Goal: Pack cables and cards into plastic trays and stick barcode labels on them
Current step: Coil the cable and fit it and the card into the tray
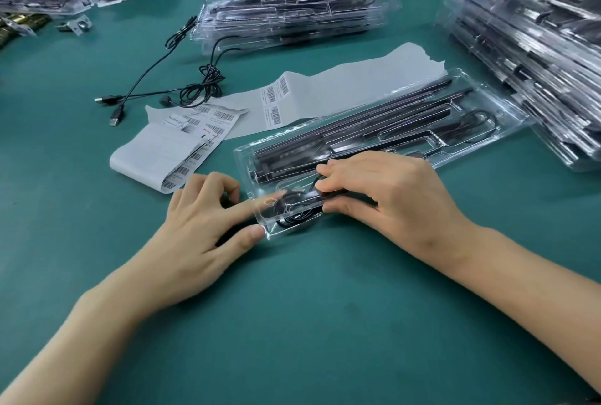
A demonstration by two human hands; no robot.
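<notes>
Loose cables: laid on the desk, USB plugs at their ends.
Label strip: curled just beside the left hand; barcodes are printed, the writing is too blurred to be read.
Left hand: forefinger and thumb are laid straight against the tray's near-left end; nothing is gripped.
Tray: clear plastic, black bars held in its slots.
Cable: coiled in the tray's near-left pocket, between both hands.
Right hand: fingers are curled, pinching the cable's black end.
</notes>
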